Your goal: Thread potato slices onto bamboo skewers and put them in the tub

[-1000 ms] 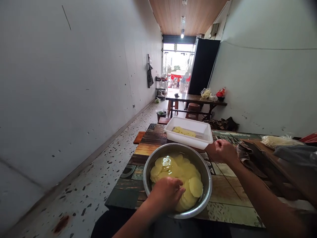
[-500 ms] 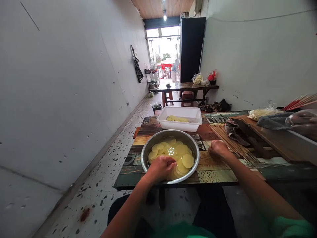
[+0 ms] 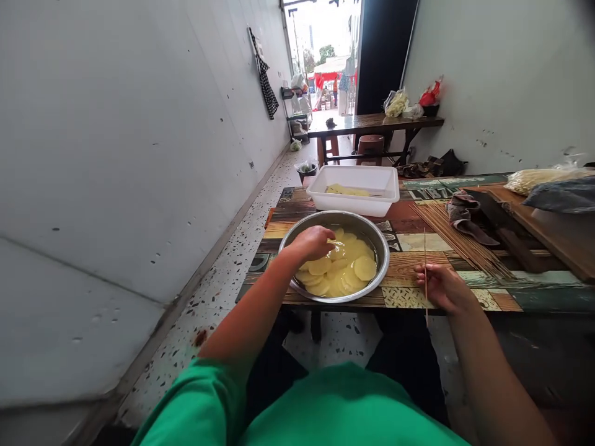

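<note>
A round metal bowl (image 3: pixel 387 263) at the table's front edge holds pale yellow potato slices (image 3: pixel 341 272) under water. Over the bowl's left side, my left hand (image 3: pixel 312 243) has its fingers curled together, pointing right, just above the water; what lies between the fingertips, if anything, cannot be made out. To the right of the bowl, my right hand (image 3: pixel 444 288) is closed with its palm turned up, gripping a thin wooden skewer (image 3: pixel 424 254) that stands nearly straight up in the view. Several more skewers (image 3: pixel 458 238) lie in a loose bundle beyond that hand.
Behind the bowl stands a white plastic tub (image 3: pixel 390 197) with skewered slices (image 3: pixel 346 190) inside. A crumpled cloth (image 3: pixel 460 210), a dark knife-like blade (image 3: pixel 520 248) and a wooden board (image 3: pixel 553 232) lie on the right. A wall (image 3: pixel 139 155) runs along the left.
My left hand has moved from the slices at the bowl's front to above its far left part. My right hand has turned palm up, nearer me, showing the skewer upright. The view has tilted down.
</note>
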### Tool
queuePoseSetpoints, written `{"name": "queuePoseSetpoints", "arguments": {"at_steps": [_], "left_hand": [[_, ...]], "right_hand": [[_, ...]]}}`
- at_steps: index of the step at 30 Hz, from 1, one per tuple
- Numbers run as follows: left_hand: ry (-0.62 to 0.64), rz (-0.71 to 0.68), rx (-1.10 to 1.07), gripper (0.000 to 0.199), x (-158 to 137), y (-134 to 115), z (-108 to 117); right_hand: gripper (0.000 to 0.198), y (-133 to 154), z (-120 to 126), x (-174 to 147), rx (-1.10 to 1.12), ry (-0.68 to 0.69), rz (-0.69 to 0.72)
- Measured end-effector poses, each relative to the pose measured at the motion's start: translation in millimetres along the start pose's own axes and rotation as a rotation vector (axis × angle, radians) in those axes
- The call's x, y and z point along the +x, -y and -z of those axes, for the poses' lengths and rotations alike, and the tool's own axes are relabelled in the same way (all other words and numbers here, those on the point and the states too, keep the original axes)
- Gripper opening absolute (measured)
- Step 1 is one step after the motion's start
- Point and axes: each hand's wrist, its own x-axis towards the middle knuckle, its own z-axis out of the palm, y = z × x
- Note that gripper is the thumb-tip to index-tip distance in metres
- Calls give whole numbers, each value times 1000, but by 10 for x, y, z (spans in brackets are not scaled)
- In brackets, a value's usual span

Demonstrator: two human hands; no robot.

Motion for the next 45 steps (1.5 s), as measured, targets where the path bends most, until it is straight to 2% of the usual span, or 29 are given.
{"name": "queuePoseSetpoints", "arguments": {"at_steps": [3, 7, 9, 12, 14, 17, 20, 22, 29, 34, 36, 42, 45], "left_hand": [[71, -64, 95, 37, 259, -48, 3], [181, 7, 234, 37, 419, -16, -35], [202, 0, 212, 42, 425, 23, -93], [61, -83, 56, 43, 409, 92, -198], [-29, -129, -66, 30, 419, 145, -247], [-66, -115, -373, 11, 471, 232, -275], [-55, -48, -721, 28, 513, 296, -283], [-66, -28, -839, 32, 517, 306, -291], [-60, 35, -961, 26, 481, 224, -278], [-272, 155, -1238, 9, 502, 203, -211], [-312, 168, -1315, 12, 512, 203, -191], [-456, 185, -1373, 13, 449, 164, -71], [-439, 165, -1363, 12, 363, 127, 1]], "right_hand": [[16, -20, -44, -47, 87, 25, -65], [18, -1, -28, -74, 149, 48, -95], [15, 5, -11, -91, 158, 69, -104], [12, 8, 5, -113, 171, 93, -116], [11, 11, 5, -123, 178, 98, -125], [11, 24, -5, -137, 189, 99, -132], [10, 38, -17, -156, 220, 104, -136], [9, 45, -24, -167, 226, 112, -138], [6, 49, -35, -169, 229, 125, -129], [10, 19, -11, -151, 306, 147, -160], [13, 8, -9, -142, 312, 156, -159], [26, -11, -9, -108, 300, 129, -134], [30, 5, 1, -137, 279, 127, -149]]}}
